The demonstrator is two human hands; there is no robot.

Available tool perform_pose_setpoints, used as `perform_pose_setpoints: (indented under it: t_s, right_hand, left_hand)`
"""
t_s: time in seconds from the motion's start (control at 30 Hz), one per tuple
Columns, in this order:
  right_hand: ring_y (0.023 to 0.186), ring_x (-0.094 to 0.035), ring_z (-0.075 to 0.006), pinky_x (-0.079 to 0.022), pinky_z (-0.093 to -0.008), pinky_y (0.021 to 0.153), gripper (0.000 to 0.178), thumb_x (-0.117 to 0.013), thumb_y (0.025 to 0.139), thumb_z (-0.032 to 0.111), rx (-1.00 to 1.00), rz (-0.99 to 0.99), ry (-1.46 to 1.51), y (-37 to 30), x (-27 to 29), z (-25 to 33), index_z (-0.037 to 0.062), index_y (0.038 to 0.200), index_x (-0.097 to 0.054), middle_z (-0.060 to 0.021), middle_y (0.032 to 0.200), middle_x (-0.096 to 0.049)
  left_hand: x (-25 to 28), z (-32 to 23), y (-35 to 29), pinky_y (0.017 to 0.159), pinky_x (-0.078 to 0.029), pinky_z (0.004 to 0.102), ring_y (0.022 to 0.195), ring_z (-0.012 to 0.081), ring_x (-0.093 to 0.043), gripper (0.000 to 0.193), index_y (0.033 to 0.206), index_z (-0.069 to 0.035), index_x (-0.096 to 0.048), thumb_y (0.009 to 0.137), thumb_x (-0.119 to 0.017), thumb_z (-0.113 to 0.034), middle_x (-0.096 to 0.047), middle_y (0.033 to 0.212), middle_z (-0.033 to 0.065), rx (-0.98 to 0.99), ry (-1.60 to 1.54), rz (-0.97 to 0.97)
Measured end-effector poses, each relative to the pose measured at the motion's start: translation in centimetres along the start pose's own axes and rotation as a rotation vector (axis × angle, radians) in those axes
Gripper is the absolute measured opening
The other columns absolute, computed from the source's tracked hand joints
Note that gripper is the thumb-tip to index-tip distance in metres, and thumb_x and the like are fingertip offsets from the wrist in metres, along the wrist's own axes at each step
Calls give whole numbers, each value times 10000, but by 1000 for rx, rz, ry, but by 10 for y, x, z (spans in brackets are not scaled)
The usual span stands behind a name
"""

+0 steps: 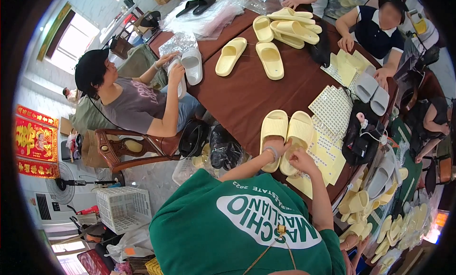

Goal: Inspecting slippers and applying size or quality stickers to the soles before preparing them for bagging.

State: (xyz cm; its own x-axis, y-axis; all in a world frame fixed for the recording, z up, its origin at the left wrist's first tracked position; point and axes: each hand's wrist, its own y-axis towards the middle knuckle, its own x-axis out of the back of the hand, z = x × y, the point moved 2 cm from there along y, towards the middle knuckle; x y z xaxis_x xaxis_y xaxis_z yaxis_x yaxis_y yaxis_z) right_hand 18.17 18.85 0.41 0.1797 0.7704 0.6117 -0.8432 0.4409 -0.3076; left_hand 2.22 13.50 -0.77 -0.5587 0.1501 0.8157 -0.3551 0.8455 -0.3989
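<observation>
Two pale yellow slide slippers lie side by side at the table edge before me, straps away from me. On the left slipper [274, 123] rests my left hand [278, 146], its fingers wrapped at the foot opening below the strap; a bracelet circles that wrist. Over the insole of the right slipper [300, 125] is my right hand [302, 160], fingers drawn together in a pinch. Whatever it pinches is too small to make out. Yellow sticker sheets [327, 154] lie beside and partly under my right forearm, with a white printed sheet [331, 109] beyond them.
Loose yellow slippers [270, 60] and a stack of them [297, 30] lie farther up the brown table [218, 102]. A co-worker at left handles white slippers [192, 66]; another at upper right is near grey slippers [366, 86]. A black bag [358, 137] with cables lies at right.
</observation>
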Motion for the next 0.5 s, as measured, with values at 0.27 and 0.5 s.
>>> perform_pose_setpoints:
  t_s: [0.27, 0.5]
  right_hand:
    - [859, -581, -286, -480, -378, 735, 192, -649, 757, 232, 0, 15, -17, 1, -1, -2, 92, 878, -596, -115, 957, -493]
    - [817, -583, -245, -482, -342, 728, 159, -662, 758, 182, -12, -1, -18, 1, -3, -3, 83, 873, -612, -111, 911, -487]
  left_hand:
    - [-8, 4, 3, 694, -506, 439, 721, 361, -644, 789, 834, 23, -678, 887, -241, -631, -656, 797, 227, -8, -6, -43]
    - [0, 1, 1, 689, -517, 417, 741, 344, -655, 705, 855, 9, -688, 887, -304, -582, -664, 818, 211, -17, 35, -41]
